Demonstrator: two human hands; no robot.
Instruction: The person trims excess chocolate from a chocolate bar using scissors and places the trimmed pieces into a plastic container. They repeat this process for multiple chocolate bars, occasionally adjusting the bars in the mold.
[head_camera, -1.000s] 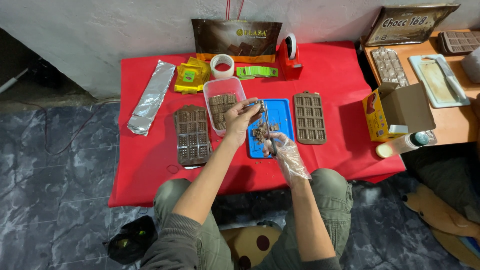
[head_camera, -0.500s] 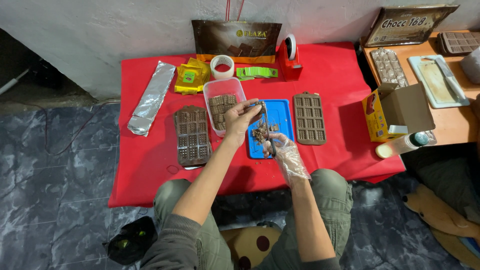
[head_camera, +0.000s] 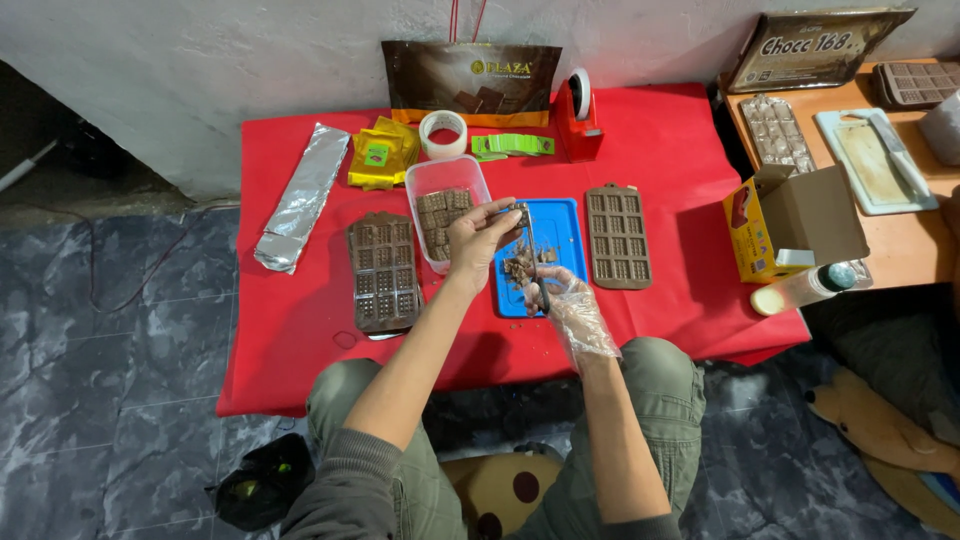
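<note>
While the left hand (head_camera: 478, 238) pinches a chocolate piece (head_camera: 519, 214), the gloved right hand (head_camera: 566, 303) grips a knife (head_camera: 533, 262) below it.

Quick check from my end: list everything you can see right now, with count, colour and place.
blue board: 1, blue, centre, brown chocolate bits on it
clear tub: 1, left of board, brown pieces inside
chocolate moulds: 2, brown, flanking the board
foil sheet: 1, silver, far left
tape roll: 1, whitish, back
tape dispenser: 1, red, back
open carton: 1, yellow, right edge
red cloth: 1, covering the table
left hand: bare, holding a brown piece
right hand: clear glove, holding a thin tool
</note>
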